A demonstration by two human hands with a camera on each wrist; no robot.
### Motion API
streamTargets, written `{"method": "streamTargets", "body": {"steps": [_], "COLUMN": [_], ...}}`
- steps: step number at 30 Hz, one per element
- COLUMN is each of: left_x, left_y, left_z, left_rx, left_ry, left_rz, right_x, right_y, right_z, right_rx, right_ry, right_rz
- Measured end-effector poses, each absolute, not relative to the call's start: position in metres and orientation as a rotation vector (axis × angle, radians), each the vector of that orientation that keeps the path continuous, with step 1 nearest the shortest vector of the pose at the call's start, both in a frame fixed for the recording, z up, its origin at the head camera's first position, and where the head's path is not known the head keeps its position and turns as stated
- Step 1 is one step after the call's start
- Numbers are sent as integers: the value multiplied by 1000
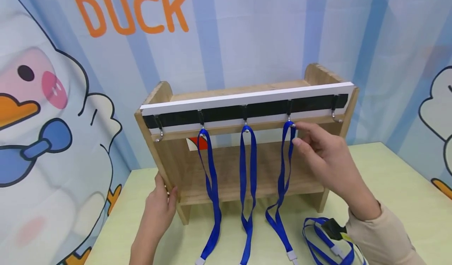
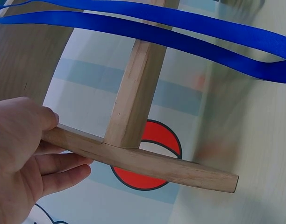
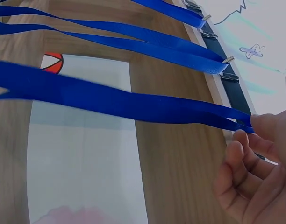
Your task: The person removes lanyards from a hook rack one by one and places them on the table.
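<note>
The left hand (image 1: 159, 202) grips the rack's (image 1: 229, 175) left edge; the right hand (image 1: 326, 159) has its fingers at the blue strap's (image 1: 281, 184) loop, pinching or not I cannot tell, one hook (image 1: 289, 117) in from the right edge. A snag while withdrawing could unhook it.

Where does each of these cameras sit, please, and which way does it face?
Head: worn on the head, facing forward and down at the wooden rack; the left hand, right hand and a beige sleeve show.
Left wrist: worn on that wrist, looking past the left hand at the rack's edge; only that hand shows.
Right wrist: worn on that wrist, looking across the rack at blue lanyards and the black strip; only the right hand shows.
Shared: head and right wrist views both show the right hand at a lanyard's hooked end.
</note>
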State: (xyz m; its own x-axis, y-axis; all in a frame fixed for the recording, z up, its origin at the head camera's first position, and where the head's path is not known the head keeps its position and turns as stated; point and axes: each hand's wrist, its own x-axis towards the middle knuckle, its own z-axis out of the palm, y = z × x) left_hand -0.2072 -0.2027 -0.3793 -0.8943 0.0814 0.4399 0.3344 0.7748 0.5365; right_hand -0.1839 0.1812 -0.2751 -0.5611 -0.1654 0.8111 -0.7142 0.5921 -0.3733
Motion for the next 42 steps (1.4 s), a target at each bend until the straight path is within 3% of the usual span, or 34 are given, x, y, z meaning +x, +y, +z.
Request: {"method": "streamTargets", "body": {"steps": [10, 29, 42], "left_x": [-207, -208, -206], "left_y": [-198, -200, -201], "left_z": [-383, -382, -379], "left_rx": [-332, -326, -296], "left_ry": [-2569, -2552, -2574], "left_rz": [-880, -871, -867], "right_x": [-176, -131, -107], "right_y": [181, 190, 209], "right_z": [-269, -276, -296], "right_rx": [599, 581, 602], "right_ry": [-2007, -1965, -2203], "right_rz": [974, 977, 1128]}}
